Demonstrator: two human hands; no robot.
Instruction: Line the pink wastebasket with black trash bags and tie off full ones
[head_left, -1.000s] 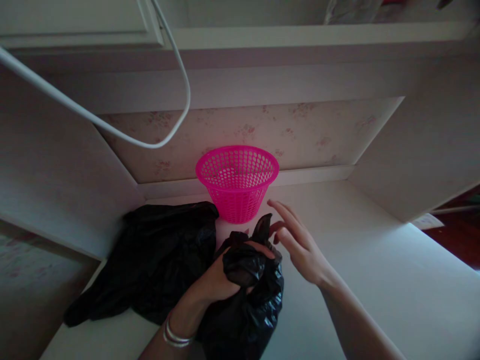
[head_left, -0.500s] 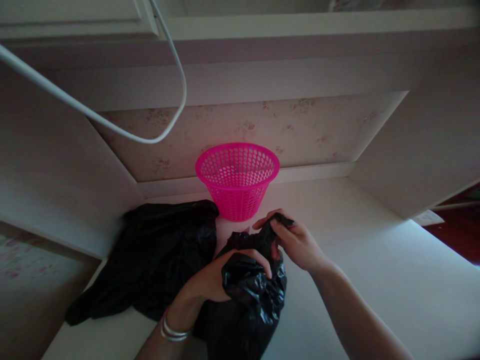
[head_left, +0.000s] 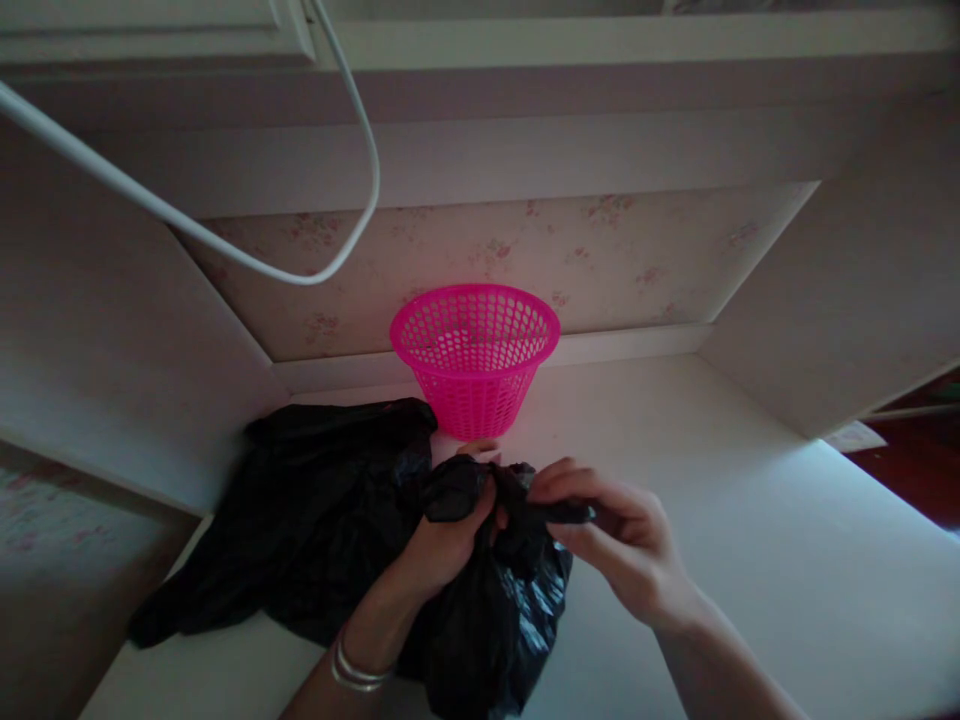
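Observation:
A black plastic bag [head_left: 487,620] hangs bunched between my two hands over the white surface, its top gathered and twisted. My left hand [head_left: 442,545], with silver bangles at the wrist, is closed round the gathered neck; part of its fingers is hidden behind the plastic. On the other side my right hand [head_left: 619,530] pinches a strip of the bag's top between thumb and fingers. Just beyond them stands a bright pink mesh basket [head_left: 476,400], upright. What the bag holds, if anything, is hidden.
Another black plastic bag [head_left: 322,530] lies spread flat at the left. A white cable [head_left: 247,262] loops down in the upper left. White panels flank the white tabletop [head_left: 712,500] on both sides, with floral wallpaper [head_left: 585,250] behind the basket.
My left hand has moved from over the bag's opening to grip its neck, now drawn together. My right hand has shifted slightly right and down, still pinching the bag's top. The basket stays put.

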